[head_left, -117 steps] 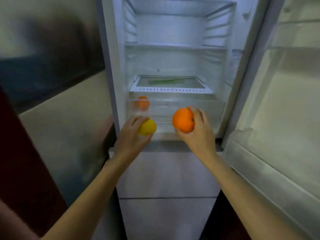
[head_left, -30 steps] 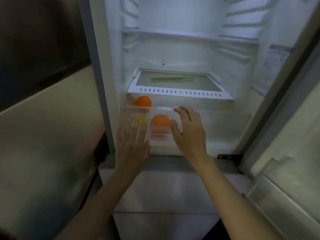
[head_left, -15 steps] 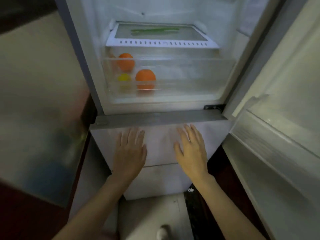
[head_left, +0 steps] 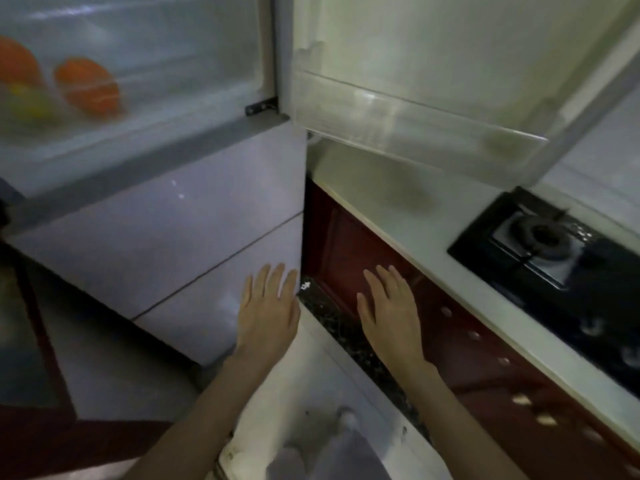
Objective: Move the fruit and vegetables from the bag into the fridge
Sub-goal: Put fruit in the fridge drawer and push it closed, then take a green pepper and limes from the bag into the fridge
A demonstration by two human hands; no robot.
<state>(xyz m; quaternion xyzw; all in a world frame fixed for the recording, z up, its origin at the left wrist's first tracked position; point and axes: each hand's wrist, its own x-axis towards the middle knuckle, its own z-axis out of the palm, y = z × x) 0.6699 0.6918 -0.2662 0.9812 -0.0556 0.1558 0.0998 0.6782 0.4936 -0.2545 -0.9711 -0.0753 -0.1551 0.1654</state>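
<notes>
The fridge's clear crisper drawer (head_left: 166,109) shows at the upper left. Inside it lie an orange (head_left: 88,86), a second orange (head_left: 15,65) cut off by the left edge, and a yellow lemon (head_left: 29,103). My left hand (head_left: 268,308) hovers flat and empty, fingers spread, in front of the fridge's lower door (head_left: 166,237). My right hand (head_left: 389,306) is also flat and empty, held before the dark red cabinet (head_left: 349,247). Both hands are well below the drawer. The bag is not in sight.
The open fridge door (head_left: 433,64) with its clear shelf bin (head_left: 398,133) overhangs a pale countertop (head_left: 408,223) on the right. A black gas hob (head_left: 554,251) sits on that counter. Light floor tile (head_left: 311,410) lies below my arms.
Both fruits left my hands and now lie in the drawer. My empty hands have dropped away from the fridge, and my view has swung down and to the right toward the counter and hob.
</notes>
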